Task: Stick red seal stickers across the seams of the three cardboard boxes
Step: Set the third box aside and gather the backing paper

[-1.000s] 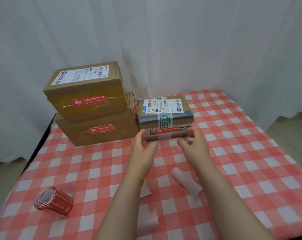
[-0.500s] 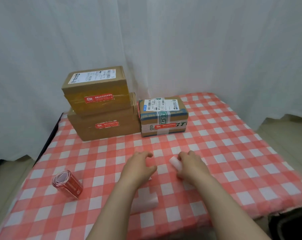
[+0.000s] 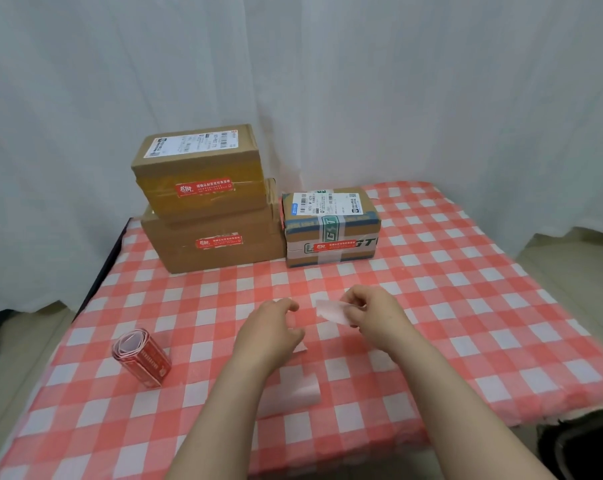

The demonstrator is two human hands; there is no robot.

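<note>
The roll [image 3: 141, 358] lay at the desk's [image 3: 466, 306] left, within reach for peeling. Behind it the top box [image 3: 196, 168] sat stacked on the lower box [image 3: 210, 240], with the third box [image 3: 331, 226] just beside them. Each was turned seam-forward with a red seal [image 3: 203, 188] across it, so the sticking looked done. The left hand [image 3: 268, 327] hung low, its grip loosely curled and empty, with a spent liner [image 3: 293, 393] by its forearm. The right hand's [image 3: 372, 317] grip pinched a white slip [image 3: 331, 310], probably to clear it.
</note>
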